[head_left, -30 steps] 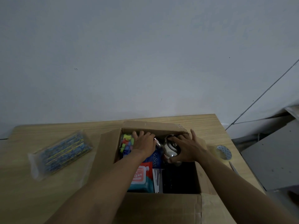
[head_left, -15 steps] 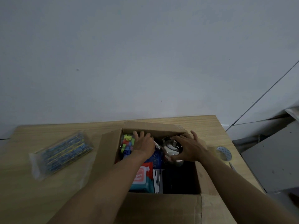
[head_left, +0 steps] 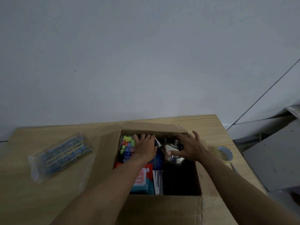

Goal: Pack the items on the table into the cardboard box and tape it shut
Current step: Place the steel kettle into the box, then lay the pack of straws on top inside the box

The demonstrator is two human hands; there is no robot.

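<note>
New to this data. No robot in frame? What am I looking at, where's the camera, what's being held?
No robot here: a person is packing with two bare hands. The single view comes from a wide-angle camera worn on the head, looking forward and down, so both forearms enter from the bottom edge. The left hand lies on a pack of coloured toy pieces inside the open cardboard box. The right hand, fingers spread, rests on a shiny metal vessel beside that pack. Neither hand plainly grips anything. On the wooden table, a clear bag of blue-and-yellow pieces lies left of the box and a tape roll lies to its right.
</note>
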